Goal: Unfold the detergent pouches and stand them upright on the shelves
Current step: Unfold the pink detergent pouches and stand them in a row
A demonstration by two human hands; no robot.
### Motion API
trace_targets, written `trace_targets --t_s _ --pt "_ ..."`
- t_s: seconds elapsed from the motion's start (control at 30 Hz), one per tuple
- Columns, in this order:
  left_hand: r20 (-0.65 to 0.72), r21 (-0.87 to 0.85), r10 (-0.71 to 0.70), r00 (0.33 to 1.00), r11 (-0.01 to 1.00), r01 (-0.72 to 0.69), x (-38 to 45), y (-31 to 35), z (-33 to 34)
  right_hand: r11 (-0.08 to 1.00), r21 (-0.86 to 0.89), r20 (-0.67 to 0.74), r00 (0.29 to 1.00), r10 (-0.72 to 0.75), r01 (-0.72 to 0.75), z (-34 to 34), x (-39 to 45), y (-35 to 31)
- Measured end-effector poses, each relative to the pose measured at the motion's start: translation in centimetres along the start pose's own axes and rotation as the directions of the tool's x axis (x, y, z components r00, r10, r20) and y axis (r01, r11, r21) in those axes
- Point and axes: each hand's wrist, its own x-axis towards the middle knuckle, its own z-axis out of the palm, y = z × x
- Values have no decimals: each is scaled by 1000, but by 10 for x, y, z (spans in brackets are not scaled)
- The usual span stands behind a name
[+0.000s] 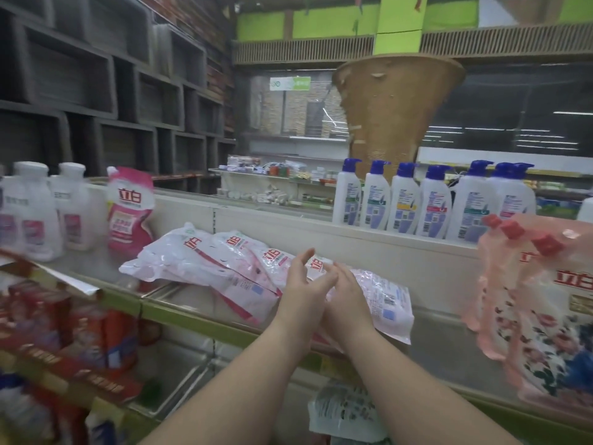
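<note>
Pale pink and white plastic detergent pouches (224,268) are lying flat in an overlapping pile on the top shelf (449,322), and both hands are right over the right end of that pile. Left hand (305,284) has a wide, loose grip, fingers spread and thumb up, holding nothing that I can see. Right hand (346,290) rests palm down on the pile with its fingers stretched forward; honestly can't tell if it's pinching the plastic. Wrists sit just beside each other. Further left, one bright pink spouted pouch (130,213) stands upright next to white bottles with pink labels (48,213). Behind the pile, a row of white pump bottles with blue tops (433,200) lines the ledge. On the right, peach floral bags with red caps (545,316) stand near the camera.
</note>
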Motion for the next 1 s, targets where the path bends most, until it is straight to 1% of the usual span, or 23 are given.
trace_targets --t_s 0.1,0.13,0.17,0.2,0.23,0.27,0.3,0.33,0.4,0.43,0.47,0.5,0.53,0.57,0.6,0.63,0.67,0.77,0.8,0.87,0.93,1.0 --pt "-13 45 -15 1000 999 15 2 4 -3 993 -110 53 998 -29 35 8 8 1" --pt "-16 48 -24 1000 999 24 3 4 -4 983 -163 54 996 -73 80 10 12 4" --pt "-22 57 -28 999 998 29 3 3 -5 973 -200 89 991 -95 111 10 15 3" --pt "-27 74 -28 999 997 30 5 1 -5 953 -251 159 978 -133 171 9 20 4" --pt "-27 90 -27 999 996 29 5 -1 -5 922 -298 252 952 -171 245 7 19 1" --pt "-28 93 -28 999 995 31 5 -3 -5 888 -326 310 924 -223 324 2 15 -4" --pt "-27 91 -26 999 995 28 5 -5 -5 828 -374 384 883 -271 417 1 16 -2" --pt "-29 82 -20 999 996 22 6 -7 -4 800 -408 407 872 -271 440 -3 14 -2" --pt "-39 64 -7 999 998 10 7 -10 -3 737 -547 373 903 -211 398 -10 14 -8" --pt "-44 60 -1 999 998 4 6 -10 -2 736 -522 304 901 -310 430 -12 12 -9" --pt "-53 61 9 999 998 -6 5 -11 0 780 -485 289 914 -285 396 -9 15 -7" --pt "-63 67 24 998 998 -20 5 -12 1 795 -448 295 907 -300 409 -3 14 -2" --pt "-74 70 37 997 997 -31 4 -12 2 861 -369 302 921 -245 350 1 11 -3" --pt "-81 79 51 995 996 -44 4 -13 3 930 -282 281 947 -153 234 -1 8 -8" --pt "-84 88 64 994 995 -57 3 -13 5 982 -149 210 974 -85 118 -9 7 -14" --pt "-88 85 77 993 994 -69 3 -12 7 996 -83 139 990 -28 39 -11 6 -15" --pt "-95 60 90 991 995 -84 4 -12 8 999 -35 71 997 1 1 -14 7 -13" --pt "-149 -52 124 981 990 -133 7 -9 11 996 -55 26 997 71 -69 -19 11 -10" --pt "-171 -80 126 977 987 -141 9 -8 13 996 -53 1 998 69 -69 -20 13 -8" --pt "-210 -106 131 969 982 -155 12 -6 15 995 60 -43 996 81 -78 -24 15 -3" --pt "-259 -95 141 956 981 -170 15 -3 15 985 150 -95 990 100 -85 -25 18 3" --pt "-274 -98 105 956 986 -136 19 -4 17 987 154 -153 985 79 -55 -30 20 6"
